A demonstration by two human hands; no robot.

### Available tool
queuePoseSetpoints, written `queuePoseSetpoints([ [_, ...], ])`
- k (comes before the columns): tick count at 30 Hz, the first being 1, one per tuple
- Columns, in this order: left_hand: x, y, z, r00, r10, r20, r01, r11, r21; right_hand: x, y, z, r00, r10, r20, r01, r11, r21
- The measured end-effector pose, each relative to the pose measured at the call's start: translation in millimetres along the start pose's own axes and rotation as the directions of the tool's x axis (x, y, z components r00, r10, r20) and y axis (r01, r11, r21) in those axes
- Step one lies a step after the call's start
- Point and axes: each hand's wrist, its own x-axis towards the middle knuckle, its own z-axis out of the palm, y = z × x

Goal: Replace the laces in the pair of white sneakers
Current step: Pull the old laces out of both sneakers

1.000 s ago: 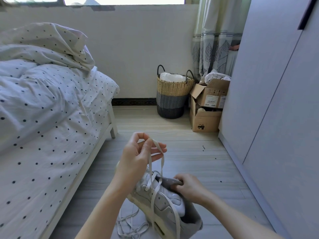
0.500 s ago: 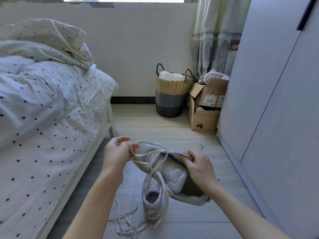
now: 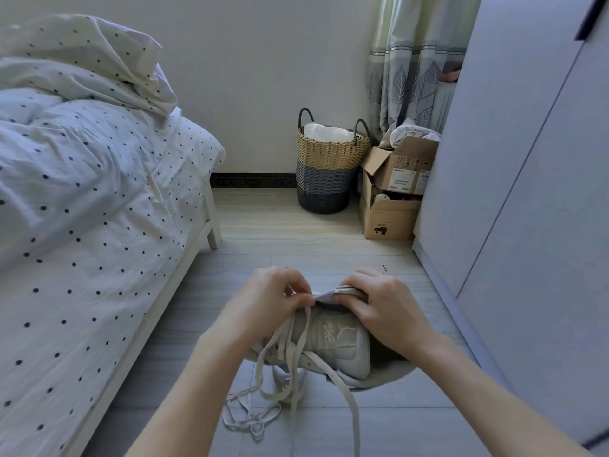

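Observation:
I hold a white sneaker (image 3: 333, 341) in the air low in the head view, its tongue with a stitched logo facing me. My right hand (image 3: 382, 308) grips the sneaker's upper edge. My left hand (image 3: 267, 301) pinches the lace (image 3: 290, 351) close to that same edge. Loose lace strands hang down from the shoe. Below it the second sneaker (image 3: 280, 380) stands on the floor, mostly hidden. A pile of loose laces (image 3: 250, 413) lies on the floor beside it.
A bed (image 3: 99, 209) with dotted bedding fills the left side. A wardrobe (image 3: 527, 159) runs along the right. At the far wall stand a woven basket (image 3: 326, 173) and stacked cardboard boxes (image 3: 392, 196).
My left hand came down and to the right until it met the shoe's upper edge. The sneaker turned so its tongue faces me, and the view tilted down.

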Motion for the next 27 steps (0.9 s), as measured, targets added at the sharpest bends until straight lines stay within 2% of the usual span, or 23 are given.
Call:
queuePoseSetpoints([
  [2, -1, -2, -6, 0.997, -0.014, 0.072, 0.012, 0.999, 0.029, 0, -1, 0, 1.0, 0.008, 0.016, -0.009, 0.998, 0.058],
  [4, -3, -2, -8, 0.997, -0.009, 0.078, 0.006, 0.999, 0.038, 1, -1, -1, 0.998, 0.025, 0.051, -0.03, 0.994, 0.101],
  [7, -8, 3, -7, 1.0, 0.019, -0.021, -0.019, 1.0, -0.005, 3, 2, -3, 0.993, 0.055, 0.103, -0.069, 0.988, 0.137],
  [10, -9, 8, -11, 0.979, -0.043, -0.198, -0.007, 0.969, -0.248, 6, 6, -5, 0.984, 0.121, 0.127, -0.137, 0.982, 0.133],
  [11, -9, 10, -15, 0.96, -0.093, -0.263, -0.016, 0.922, -0.386, 7, 8, -4, 0.98, 0.147, 0.131, -0.164, 0.979, 0.124],
  [13, -8, 12, -23, 0.915, -0.222, -0.337, -0.057, 0.756, -0.652, 8, 11, -2, 0.973, 0.188, 0.131, -0.2, 0.976, 0.086],
  [15, -7, 13, -29, 0.878, -0.315, -0.361, -0.102, 0.613, -0.783, 9, 14, 1, 0.969, 0.21, 0.128, -0.217, 0.975, 0.041],
  [16, -7, 13, -30, 0.861, -0.335, -0.382, -0.125, 0.589, -0.799, 9, 16, 3, 0.967, 0.221, 0.125, -0.225, 0.974, 0.018],
  [20, -6, 9, -33, 0.812, -0.347, -0.468, -0.172, 0.624, -0.762, 8, 26, 5, 0.961, 0.256, 0.109, -0.252, 0.967, -0.048],
  [23, -5, 7, -31, 0.865, -0.325, -0.382, -0.033, 0.724, -0.69, 6, 28, 4, 0.962, 0.253, 0.103, -0.246, 0.967, -0.072],
  [25, -4, 3, -25, 0.93, -0.257, -0.264, 0.112, 0.879, -0.464, 6, 24, 4, 0.971, 0.218, 0.103, -0.208, 0.973, -0.095],
  [27, -5, -1, -15, 0.978, -0.164, -0.129, 0.153, 0.984, -0.096, 5, 18, 3, 0.98, 0.176, 0.094, -0.167, 0.981, -0.094],
])
